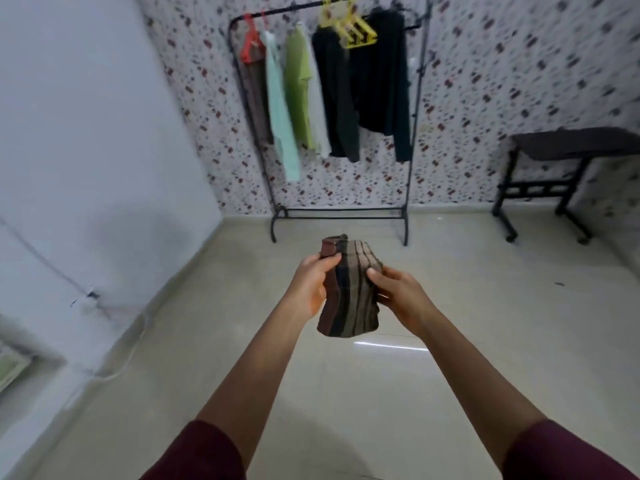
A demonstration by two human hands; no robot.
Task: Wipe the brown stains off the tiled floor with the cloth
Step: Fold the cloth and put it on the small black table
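Observation:
A folded striped cloth (349, 292), brown, black and beige, hangs in the air in front of me above the pale tiled floor (346, 393). My left hand (310, 284) grips its left edge with the thumb on top. My right hand (398, 294) pinches its right side. Both arms are stretched forward, with dark red sleeves at the bottom of the view. One small dark speck (559, 284) lies on the floor at the right. No brown stains show on the tiles around the cloth.
A black clothes rack (337, 211) with hanging garments stands against the patterned back wall. At the right stands a dark table on black wheeled legs (568, 188). A white wall runs along the left, with a white cable (128, 355) on the floor beside it.

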